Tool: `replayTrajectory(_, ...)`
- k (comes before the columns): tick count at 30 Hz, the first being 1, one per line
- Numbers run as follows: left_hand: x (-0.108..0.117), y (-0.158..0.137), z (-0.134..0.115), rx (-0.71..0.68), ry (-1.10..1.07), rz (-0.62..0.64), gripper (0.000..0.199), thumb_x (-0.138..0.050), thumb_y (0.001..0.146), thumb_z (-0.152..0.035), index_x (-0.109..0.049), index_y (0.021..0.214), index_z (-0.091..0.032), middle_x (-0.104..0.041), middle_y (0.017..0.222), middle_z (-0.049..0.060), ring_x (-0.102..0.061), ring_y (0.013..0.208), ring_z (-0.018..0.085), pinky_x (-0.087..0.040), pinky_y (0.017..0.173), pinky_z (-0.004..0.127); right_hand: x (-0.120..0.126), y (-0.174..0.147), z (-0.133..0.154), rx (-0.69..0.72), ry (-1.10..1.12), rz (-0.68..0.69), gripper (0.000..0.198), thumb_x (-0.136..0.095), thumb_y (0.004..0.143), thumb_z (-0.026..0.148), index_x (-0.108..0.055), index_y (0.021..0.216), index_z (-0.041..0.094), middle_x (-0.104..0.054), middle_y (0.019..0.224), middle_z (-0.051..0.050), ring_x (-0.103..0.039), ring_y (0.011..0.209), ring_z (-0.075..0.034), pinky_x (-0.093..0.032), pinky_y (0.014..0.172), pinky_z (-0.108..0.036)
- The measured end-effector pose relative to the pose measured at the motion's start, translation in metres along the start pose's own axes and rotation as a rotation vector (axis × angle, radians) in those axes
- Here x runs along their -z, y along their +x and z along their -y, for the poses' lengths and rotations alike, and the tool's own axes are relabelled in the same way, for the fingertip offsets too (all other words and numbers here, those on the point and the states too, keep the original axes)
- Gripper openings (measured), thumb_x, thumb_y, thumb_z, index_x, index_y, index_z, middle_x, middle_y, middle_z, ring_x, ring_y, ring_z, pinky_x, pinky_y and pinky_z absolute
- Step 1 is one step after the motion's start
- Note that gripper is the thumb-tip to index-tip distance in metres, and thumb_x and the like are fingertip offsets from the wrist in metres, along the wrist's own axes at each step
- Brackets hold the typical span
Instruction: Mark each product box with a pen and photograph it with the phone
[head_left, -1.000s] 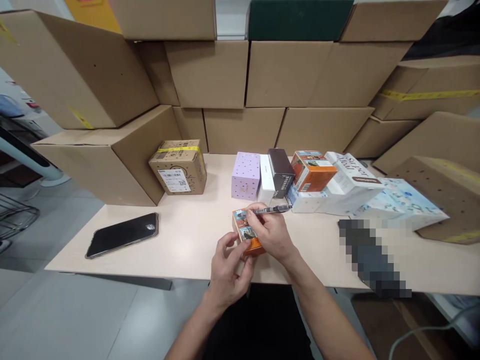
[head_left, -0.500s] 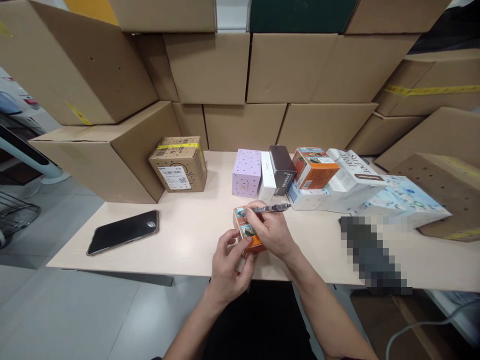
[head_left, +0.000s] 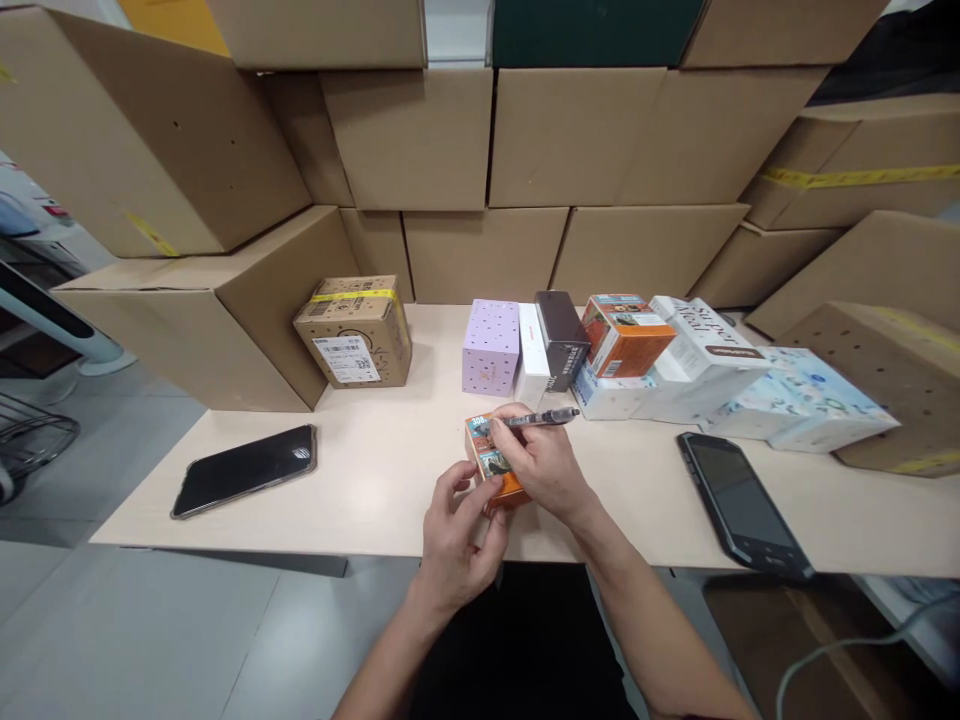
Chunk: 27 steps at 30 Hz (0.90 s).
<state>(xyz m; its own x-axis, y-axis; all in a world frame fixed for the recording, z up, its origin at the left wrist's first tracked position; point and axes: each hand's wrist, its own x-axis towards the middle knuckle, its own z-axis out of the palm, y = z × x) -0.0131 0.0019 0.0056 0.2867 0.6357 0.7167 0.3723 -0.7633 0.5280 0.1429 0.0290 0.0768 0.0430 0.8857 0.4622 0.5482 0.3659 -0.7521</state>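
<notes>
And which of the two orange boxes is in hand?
The nearer orange box, held by the left hand, with the right hand's pen over it. The other orange box stands farther back, untouched.

L hand & R hand both bare; forearms bare too, down to pic edge. Clothing btwn arms plain black, v. dark, folds/seams hard to see; can't ID garment type. Dark sliver at R forearm's end, too small to ID.

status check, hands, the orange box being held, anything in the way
Left hand gripping orange box. Right hand holding pen over its top. Purple box just beyond, apparently not blocking.
</notes>
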Motion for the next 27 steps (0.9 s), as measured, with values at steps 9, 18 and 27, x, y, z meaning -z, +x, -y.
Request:
replayTrajectory(9,-0.002,-0.001,0.004,0.006,-0.027,-0.009,0.040,-0.061,0.088,-0.011,-0.058,0.126,-0.025,-0.051,0.126,0.011,-0.059,0.113,0.021,-0.057,0.089,0.035,0.009,-0.030,-0.019,-0.076,0.141,-0.421,0.025,-0.046,0.098,0.031,-0.057,0.120,0.023,-0.067,0.105,-0.006,-0.062,0.072,-0.014,-0.054,0.069,-0.030)
replayTrajectory(18,-0.005,0.000,0.004,0.051,-0.037,0.017,0.043,-0.057,0.092,-0.011,-0.056,0.131,-0.027,-0.050,0.128,0.010,-0.058,0.117,0.020,-0.055,0.095,0.036,0.053,-0.087,-0.060,-0.117,-0.910,0.042,0.056,-0.045,0.079,-0.004,-0.056,0.128,0.020,-0.061,0.119,-0.014,-0.051,0.100,-0.028,-0.047,0.078,-0.040)
replayTrajectory(27,-0.004,0.000,0.004,0.117,-0.089,0.086,0.047,-0.053,0.095,-0.013,-0.051,0.138,-0.032,-0.047,0.130,0.010,-0.058,0.114,0.019,-0.055,0.094,0.033,0.050,-0.089,-0.068,-0.135,-0.989,0.039,0.048,-0.042,0.091,0.008,-0.052,0.136,0.021,-0.062,0.118,-0.012,-0.049,0.098,-0.027,-0.043,0.079,-0.038)
